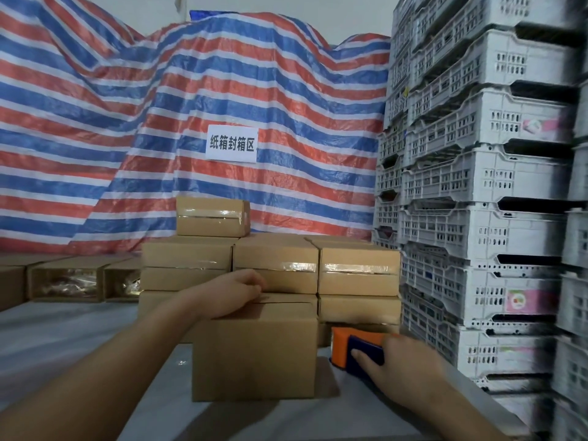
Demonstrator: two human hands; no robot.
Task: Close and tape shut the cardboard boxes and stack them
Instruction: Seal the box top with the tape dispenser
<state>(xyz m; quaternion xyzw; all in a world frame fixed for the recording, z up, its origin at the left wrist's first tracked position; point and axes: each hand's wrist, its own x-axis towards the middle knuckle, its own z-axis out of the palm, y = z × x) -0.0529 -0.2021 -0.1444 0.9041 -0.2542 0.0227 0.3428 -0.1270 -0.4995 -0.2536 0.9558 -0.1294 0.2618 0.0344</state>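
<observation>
1. Cardboard, plain brown: the untaped box [254,351] sits at lower centre of the frame on the grey table [63,338], its flaps folded down, the centre seam visible on top with no tape on it.
2. Left hand [235,292] rests on the box's top far edge, fingers curled down over the flaps, holding them shut.
3. Right hand [404,364] is at lower right, fingers wrapped round the orange-and-blue tape dispenser [356,348], which sits just beside the box's right face.
4. Taped stack [270,268] stands directly behind, touching or nearly touching the box; one taped box sits higher, at centre. Open boxes [66,281] lie at the left edge; grey crates [477,186] fill the right.
5. Orientation: I read the box's long axis as running left to right across the frame, broad face toward me; the top seam follows that axis.
6. Risks, as I judge them: if the left hand eases off, the flaps could spring up before tape lands; starting from the right end, the tape may drift off the seam; the pull could slide the box into the stack behind.
</observation>
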